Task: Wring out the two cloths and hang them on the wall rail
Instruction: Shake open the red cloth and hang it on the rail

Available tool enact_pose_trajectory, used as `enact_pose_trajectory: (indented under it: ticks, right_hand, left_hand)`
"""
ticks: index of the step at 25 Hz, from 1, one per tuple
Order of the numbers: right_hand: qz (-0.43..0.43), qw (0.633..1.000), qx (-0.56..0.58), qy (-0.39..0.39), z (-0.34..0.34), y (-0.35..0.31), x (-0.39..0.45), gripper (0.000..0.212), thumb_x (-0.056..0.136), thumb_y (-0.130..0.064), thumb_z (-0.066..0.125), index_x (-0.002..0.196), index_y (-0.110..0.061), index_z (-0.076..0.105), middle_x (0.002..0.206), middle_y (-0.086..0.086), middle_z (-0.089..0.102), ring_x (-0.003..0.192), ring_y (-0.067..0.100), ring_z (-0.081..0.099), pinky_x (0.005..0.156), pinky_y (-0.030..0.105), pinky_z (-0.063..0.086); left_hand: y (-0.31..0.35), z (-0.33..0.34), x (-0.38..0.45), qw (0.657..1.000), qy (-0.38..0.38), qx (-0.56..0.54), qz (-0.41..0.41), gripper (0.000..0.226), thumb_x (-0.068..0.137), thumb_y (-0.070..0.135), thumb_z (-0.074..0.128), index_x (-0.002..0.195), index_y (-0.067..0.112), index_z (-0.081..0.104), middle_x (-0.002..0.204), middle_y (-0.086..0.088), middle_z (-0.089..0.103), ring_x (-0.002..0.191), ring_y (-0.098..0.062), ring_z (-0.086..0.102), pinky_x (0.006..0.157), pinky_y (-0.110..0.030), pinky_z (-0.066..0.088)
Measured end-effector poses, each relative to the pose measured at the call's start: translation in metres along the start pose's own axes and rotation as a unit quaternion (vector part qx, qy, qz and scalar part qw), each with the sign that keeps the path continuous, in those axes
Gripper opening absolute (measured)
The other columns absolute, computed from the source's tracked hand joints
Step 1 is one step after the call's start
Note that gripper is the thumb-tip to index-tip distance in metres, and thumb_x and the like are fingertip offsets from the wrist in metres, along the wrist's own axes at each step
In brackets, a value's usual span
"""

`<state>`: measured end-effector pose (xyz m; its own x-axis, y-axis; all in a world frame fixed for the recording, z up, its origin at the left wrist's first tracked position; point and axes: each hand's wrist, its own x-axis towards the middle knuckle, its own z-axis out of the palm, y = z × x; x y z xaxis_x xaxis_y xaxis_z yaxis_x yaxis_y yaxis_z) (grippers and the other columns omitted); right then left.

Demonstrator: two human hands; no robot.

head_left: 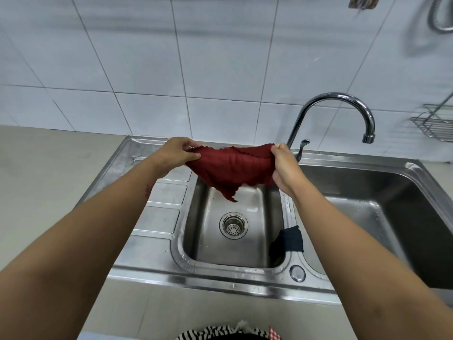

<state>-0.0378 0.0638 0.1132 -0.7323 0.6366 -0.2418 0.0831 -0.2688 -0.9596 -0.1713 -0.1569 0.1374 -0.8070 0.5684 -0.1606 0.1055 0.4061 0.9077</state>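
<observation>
**Red cloth held spread between two hands above the small sink basin**

The left hand [175,153] and the right hand [285,168] each pinch one upper corner of the red cloth [232,168], fingers and thumb closed on the fabric. Between the two grips the top edge of the cloth runs nearly level, slightly slack, and the body of the cloth hangs below it in loose folds, narrowing to a ragged point directly beneath the midpoint of the grips. The cloth hangs free, touching nothing but the hands.

Below the hanging point lies the small basin [257,251] of a stainless-steel sink, with its round strainer drain [233,225] almost straight under the cloth tip. Farther below the right grip, a dark blue cloth [289,240] drapes over the divider at the near right corner of this basin, partly inside it and partly hidden by the right forearm. To the right of the right hand opens the larger basin [382,217]; to the left of the left hand extends the ribbed drainboard [159,217], dotted with water drops.

Just behind the right hand rises the curved chrome faucet [343,99], its spout turned over the larger basin. Beyond both grips stands the white tiled wall [147,57], with a wire rack [434,126] at far right.
</observation>
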Motion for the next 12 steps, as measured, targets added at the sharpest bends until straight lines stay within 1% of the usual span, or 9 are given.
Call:
enact_pose_trajectory:
  ticks: [2, 3, 4, 5, 7, 8, 10, 12]
  right_hand:
    - [0.018, 0.999, 0.027, -0.003, 0.005, -0.005, -0.003, 0.03, 0.095, 0.0, 0.031, 0.08, -0.016, 0.052, 0.079, 0.004, 0.054, 0.069, 0.015, 0.051, 0.061, 0.026, 0.044]
    - [0.03, 0.999, 0.037, -0.014, 0.006, -0.007, -0.005, 0.033, 0.091, 0.003, 0.029, 0.081, -0.014, 0.055, 0.08, 0.006, 0.056, 0.069, 0.017, 0.053, 0.061, 0.027, 0.044]
    - [0.041, 0.998, 0.042, -0.025, 0.005, -0.008, -0.006, 0.035, 0.088, 0.004, 0.028, 0.079, -0.013, 0.057, 0.079, 0.006, 0.057, 0.068, 0.017, 0.052, 0.059, 0.027, 0.044]
    - [0.048, 0.997, 0.041, -0.033, 0.003, -0.007, -0.006, 0.035, 0.086, 0.004, 0.028, 0.078, -0.013, 0.058, 0.078, 0.006, 0.056, 0.067, 0.017, 0.051, 0.058, 0.027, 0.042]
    - [0.058, 0.997, 0.032, -0.046, 0.0, -0.007, -0.007, 0.032, 0.082, 0.004, 0.031, 0.077, -0.014, 0.056, 0.077, 0.004, 0.053, 0.066, 0.017, 0.048, 0.058, 0.027, 0.039]
    - [0.053, 0.997, 0.012, -0.053, -0.001, -0.007, -0.007, 0.03, 0.081, 0.005, 0.034, 0.078, -0.015, 0.056, 0.079, 0.004, 0.052, 0.069, 0.016, 0.048, 0.059, 0.028, 0.038]
    - [0.028, 0.996, -0.054, -0.062, -0.002, -0.005, -0.007, 0.031, 0.079, 0.009, 0.041, 0.083, -0.017, 0.058, 0.085, 0.003, 0.054, 0.077, 0.016, 0.05, 0.063, 0.026, 0.04]
    - [0.003, 0.993, -0.095, -0.07, -0.003, -0.002, -0.006, 0.027, 0.084, 0.007, 0.051, 0.085, -0.019, 0.059, 0.087, 0.001, 0.058, 0.079, 0.013, 0.055, 0.067, 0.023, 0.045]
  left_hand:
    - [0.0, 0.001, 0.002, 0.997, 0.02, 0.076, 0.014, 0.025, 0.085, -0.002, 0.065, 0.109, 0.006, 0.068, 0.101, -0.008, 0.064, 0.096, -0.017, 0.058, 0.082, -0.023, 0.046]
    - [0.0, 0.001, 0.002, 0.991, 0.037, 0.125, 0.026, 0.022, 0.085, -0.001, 0.064, 0.105, 0.008, 0.07, 0.096, -0.006, 0.064, 0.092, -0.017, 0.057, 0.078, -0.022, 0.045]
    - [0.001, 0.002, 0.003, 0.985, 0.057, 0.161, 0.036, 0.019, 0.086, 0.001, 0.063, 0.102, 0.011, 0.07, 0.093, -0.006, 0.063, 0.088, -0.018, 0.057, 0.076, -0.025, 0.045]
    - [0.002, 0.003, 0.002, 0.981, 0.075, 0.174, 0.042, 0.016, 0.089, 0.004, 0.06, 0.099, 0.014, 0.068, 0.092, -0.008, 0.061, 0.083, -0.021, 0.058, 0.075, -0.03, 0.049]
    - [0.003, 0.007, 0.0, 0.985, 0.083, 0.151, 0.03, 0.013, 0.095, 0.009, 0.05, 0.102, 0.015, 0.058, 0.09, -0.01, 0.058, 0.074, -0.026, 0.06, 0.069, -0.041, 0.059]
    - [0.003, 0.008, -0.001, 0.988, 0.075, 0.134, 0.018, 0.013, 0.097, 0.011, 0.045, 0.105, 0.016, 0.054, 0.088, -0.008, 0.057, 0.07, -0.026, 0.061, 0.066, -0.044, 0.06]
    - [0.002, 0.012, -0.001, 0.994, 0.057, 0.097, 0.009, 0.013, 0.099, 0.012, 0.04, 0.105, 0.017, 0.049, 0.083, -0.008, 0.054, 0.061, -0.024, 0.06, 0.061, -0.042, 0.059]
    - [0.003, 0.015, 0.0, 0.997, 0.048, 0.059, 0.024, 0.016, 0.098, 0.005, 0.039, 0.101, 0.016, 0.05, 0.081, -0.009, 0.052, 0.059, -0.021, 0.056, 0.055, -0.034, 0.059]
